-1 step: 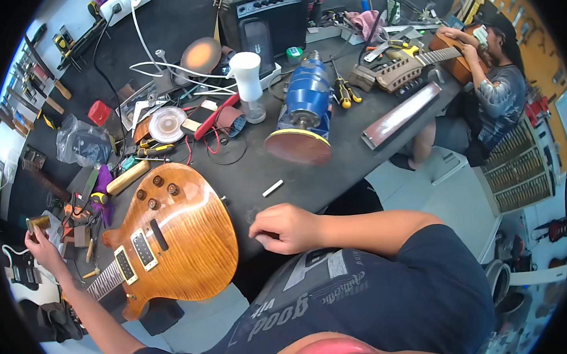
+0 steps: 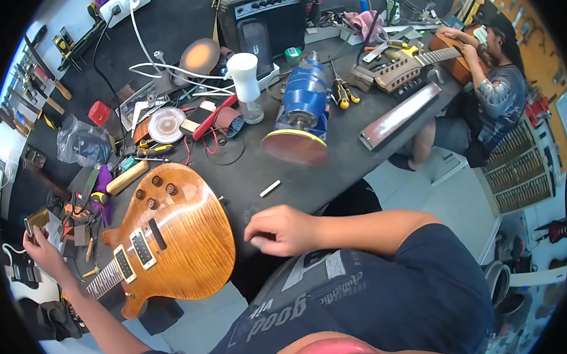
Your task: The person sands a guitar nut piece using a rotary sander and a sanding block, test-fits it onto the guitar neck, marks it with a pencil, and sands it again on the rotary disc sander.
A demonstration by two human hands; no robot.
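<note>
My left hand (image 2: pixel 45 253) is raised past the guitar's neck at the far left, its fingers closed on a small amber-brown block (image 2: pixel 39 219). The electric guitar (image 2: pixel 195 236) has a glossy amber body and dark knobs. It lies face up at the bench's near edge, its neck running toward the lower left under my forearm. My right hand (image 2: pixel 280 230) hovers just right of the guitar body, in front of my shirt. Its fingers are loosely curled, and nothing shows in them. A short white stick (image 2: pixel 270 188) lies on the bench beyond that hand.
A blue motor with a sanding disc (image 2: pixel 294 146) stands mid-bench, near a white bottle (image 2: pixel 244 74). Tools and cables clutter the left side. An amplifier (image 2: pixel 271 24) stands behind. Another person (image 2: pixel 499 91) sits at the far right with a guitar body (image 2: pixel 450 54).
The whole view has shifted very slightly. The amber-brown block in my left hand is turned a little; my right hand keeps its curled pose.
</note>
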